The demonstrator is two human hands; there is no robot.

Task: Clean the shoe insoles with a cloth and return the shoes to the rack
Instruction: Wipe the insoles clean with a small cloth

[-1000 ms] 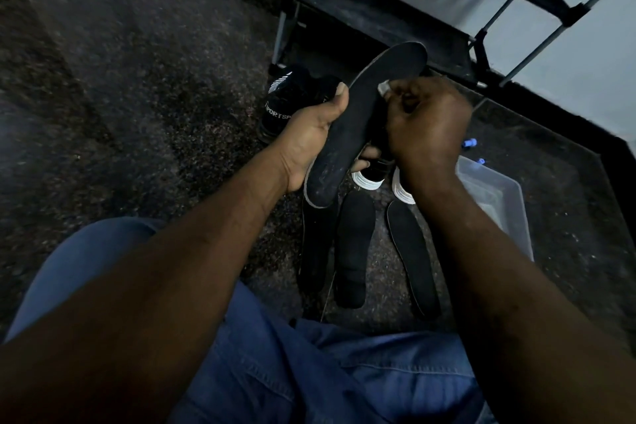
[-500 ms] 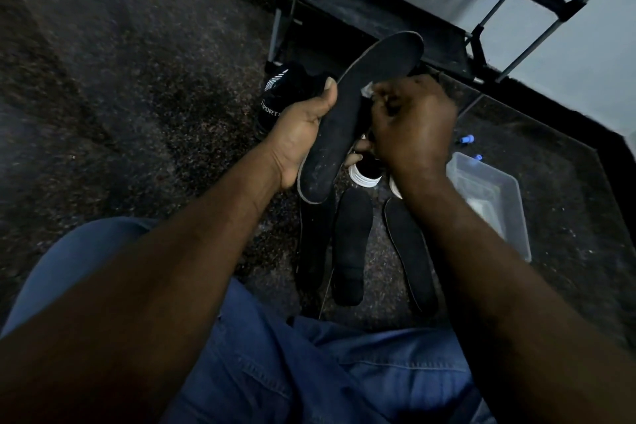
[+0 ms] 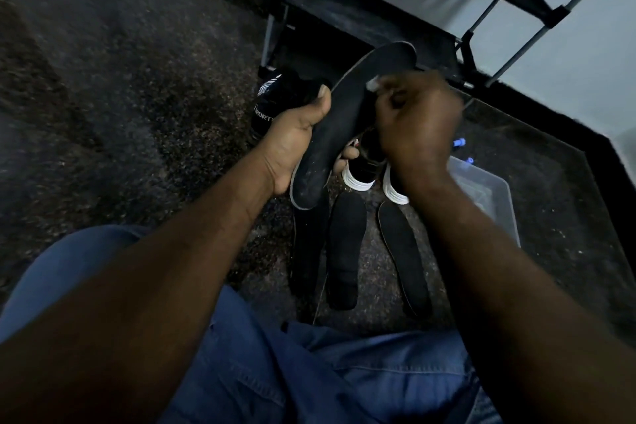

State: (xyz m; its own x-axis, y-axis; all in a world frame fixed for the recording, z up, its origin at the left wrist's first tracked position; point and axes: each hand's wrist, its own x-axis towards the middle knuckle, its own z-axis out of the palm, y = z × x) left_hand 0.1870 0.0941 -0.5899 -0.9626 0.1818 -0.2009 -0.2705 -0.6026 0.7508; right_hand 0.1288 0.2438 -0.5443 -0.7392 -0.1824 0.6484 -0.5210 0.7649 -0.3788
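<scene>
My left hand (image 3: 292, 144) grips a long black insole (image 3: 344, 120) from its left edge, thumb on top, and holds it up slanted. My right hand (image 3: 418, 120) is curled round a small pale cloth (image 3: 372, 83) and presses it against the upper part of that insole. Three more black insoles (image 3: 346, 251) lie side by side on the floor below. A black shoe with white lettering (image 3: 275, 96) stands behind my left hand. Two black shoes with white soles (image 3: 358, 179) stand under my hands. The dark shoe rack (image 3: 361, 17) stands behind.
A clear plastic tub (image 3: 495, 203) sits on the floor at the right, with small blue items (image 3: 459, 142) beyond it. The speckled dark floor stretches to the left. My legs in blue jeans (image 3: 275, 372) fill the bottom of the view.
My right hand has shifted slightly along the upper part of the insole with the cloth. My left hand keeps its hold; the view has shifted slightly.
</scene>
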